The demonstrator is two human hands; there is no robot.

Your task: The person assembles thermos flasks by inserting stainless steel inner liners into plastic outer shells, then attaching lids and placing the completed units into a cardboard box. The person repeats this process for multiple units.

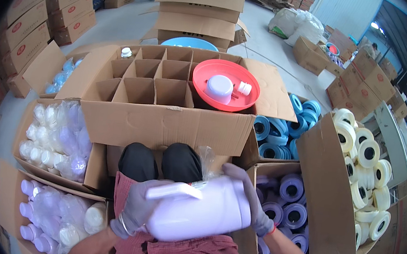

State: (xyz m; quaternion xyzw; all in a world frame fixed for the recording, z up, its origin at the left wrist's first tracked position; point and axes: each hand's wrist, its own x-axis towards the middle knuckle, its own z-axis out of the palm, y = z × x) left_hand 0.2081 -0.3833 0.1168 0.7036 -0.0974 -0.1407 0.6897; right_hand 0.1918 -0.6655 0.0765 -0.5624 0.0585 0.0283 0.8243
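Observation:
A lavender thermos jug [207,216] lies on its side over my lap, its handle [175,190] facing up. My left hand [139,205], in a grey glove, grips the jug's left end beside the handle. At the other end my right hand [252,196], also gloved, is wrapped round the jug's edge. A piece of clear plastic film [206,160] sticks up behind the jug near my right hand. Both hands are slightly blurred, and some of the fingers are hidden.
Ahead stands a divided carton [168,125] bearing a red basin [200,93] with a lavender cup. Left cartons hold bagged white cups [39,157] and lavender cups [30,232]. Right cartons hold blue [269,150], lavender [294,217] and cream rings [368,153].

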